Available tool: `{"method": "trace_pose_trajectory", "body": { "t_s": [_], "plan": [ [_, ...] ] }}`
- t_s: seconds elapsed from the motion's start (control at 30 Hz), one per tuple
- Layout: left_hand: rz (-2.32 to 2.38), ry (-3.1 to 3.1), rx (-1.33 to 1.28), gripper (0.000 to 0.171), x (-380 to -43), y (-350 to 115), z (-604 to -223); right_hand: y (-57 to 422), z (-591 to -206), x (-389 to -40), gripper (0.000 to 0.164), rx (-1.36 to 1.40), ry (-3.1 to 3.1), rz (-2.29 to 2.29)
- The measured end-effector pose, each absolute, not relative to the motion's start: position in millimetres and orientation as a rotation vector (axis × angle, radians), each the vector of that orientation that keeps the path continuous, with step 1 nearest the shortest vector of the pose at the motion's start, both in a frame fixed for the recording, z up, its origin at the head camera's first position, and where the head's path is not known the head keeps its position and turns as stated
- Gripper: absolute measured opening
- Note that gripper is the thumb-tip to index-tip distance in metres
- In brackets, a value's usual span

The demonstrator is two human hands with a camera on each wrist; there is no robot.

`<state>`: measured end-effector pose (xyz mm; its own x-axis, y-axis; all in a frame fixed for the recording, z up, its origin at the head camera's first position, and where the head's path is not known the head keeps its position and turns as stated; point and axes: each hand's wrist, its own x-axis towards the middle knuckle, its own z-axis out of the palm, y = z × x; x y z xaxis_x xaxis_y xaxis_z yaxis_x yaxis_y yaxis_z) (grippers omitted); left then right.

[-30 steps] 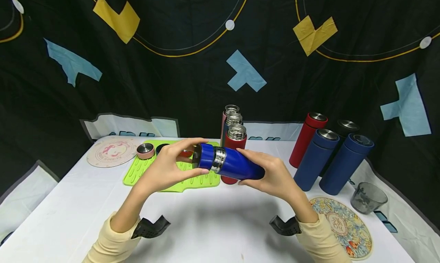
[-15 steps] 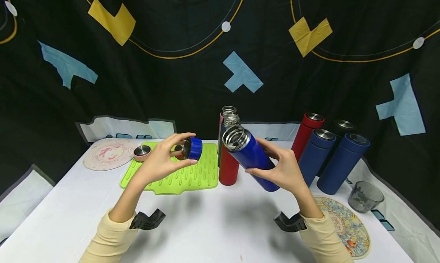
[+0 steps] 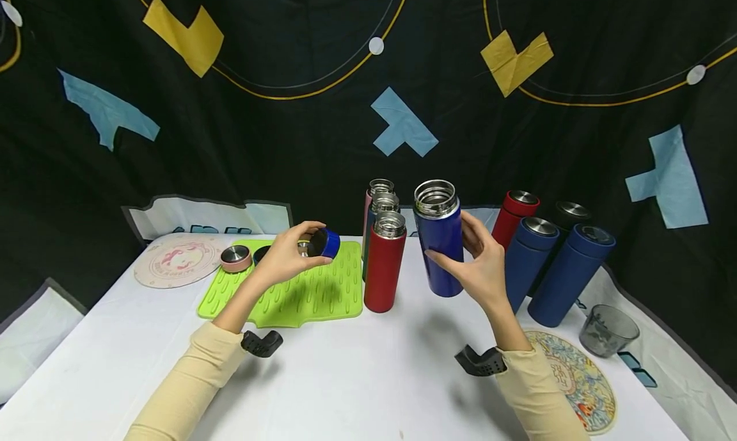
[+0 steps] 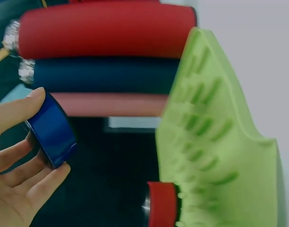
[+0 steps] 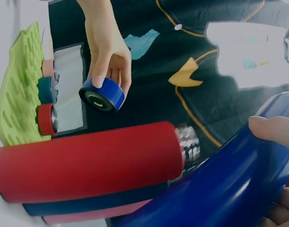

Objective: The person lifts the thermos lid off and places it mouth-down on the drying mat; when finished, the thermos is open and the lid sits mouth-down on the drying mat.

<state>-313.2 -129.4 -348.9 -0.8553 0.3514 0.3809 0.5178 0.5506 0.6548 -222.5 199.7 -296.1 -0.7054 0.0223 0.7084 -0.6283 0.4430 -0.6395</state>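
Observation:
My left hand point(image 3: 286, 254) pinches a blue bottle lid point(image 3: 325, 243) between thumb and fingers above the green drying mat point(image 3: 340, 294). The left wrist view shows this lid point(image 4: 52, 130) tilted in the fingers. My right hand point(image 3: 480, 262) grips a glossy blue thermos bottle point(image 3: 440, 242), uncapped and almost upright, held above the table. Left of it stands an uncapped red bottle point(image 3: 384, 268). Behind that, a dark blue bottle point(image 3: 386, 204) and a pink bottle point(image 3: 367, 201), both also uncapped, are partly hidden. In the right wrist view the blue bottle point(image 5: 229, 175) fills the lower right.
A pink lid point(image 3: 235, 259) and other lids lie on the mat's far side; a red lid point(image 5: 46, 119) shows there. Several capped bottles point(image 3: 567, 281), a glass cup point(image 3: 609, 331) and a patterned round mat point(image 3: 581, 383) occupy the right. A pink round mat point(image 3: 178, 262) lies far left.
The lid has come off the blue bottle. My left hand has carried the lid slightly left and up over the green mat; my right hand has moved right and turned the bottle nearly upright.

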Motion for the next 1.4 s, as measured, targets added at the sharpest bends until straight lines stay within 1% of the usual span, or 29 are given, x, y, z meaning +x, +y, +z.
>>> {"method": "trace_pose_trajectory", "body": {
  "t_s": [0.07,0.13,0.37,0.57,0.8,0.93,1.23,1.4],
  "plan": [
    [-1.170,-2.601,-0.731,0.068,-323.1,-127.7,-354.7,196.7,-292.5,-222.6,0.068,0.482,-2.041,1.298],
    [-1.147,-2.628,-0.734,0.068,-332.1,-124.7,-359.8,196.7,-295.6,-230.6,0.068,0.459,-2.031,1.324],
    [-0.978,-2.684,-0.774,0.067,-357.3,-108.6,-372.2,211.1,-331.7,-290.9,0.073,0.360,-1.988,1.504],
    [-0.877,-2.724,-0.815,0.068,-379.2,-94.6,-383.7,211.9,-346.9,-323.0,0.078,0.195,-2.023,1.631],
    [-0.835,-2.813,-0.788,0.070,-394.5,-88.2,-396.4,204.9,-364.0,-354.3,0.083,0.046,-2.039,1.764],
    [-0.802,-2.861,-0.750,0.069,-399.1,-86.1,-399.8,197.0,-369.1,-368.1,0.083,0.018,-2.013,1.825],
    [-0.751,-2.916,-0.719,0.068,-402.2,-82.9,-405.1,180.9,-383.2,-391.1,0.071,0.046,-2.008,1.790],
    [-0.725,-2.938,-0.711,0.067,-403.6,-81.2,-408.2,178.0,-394.4,-398.7,0.065,0.144,-1.964,1.761]
  ]
}}
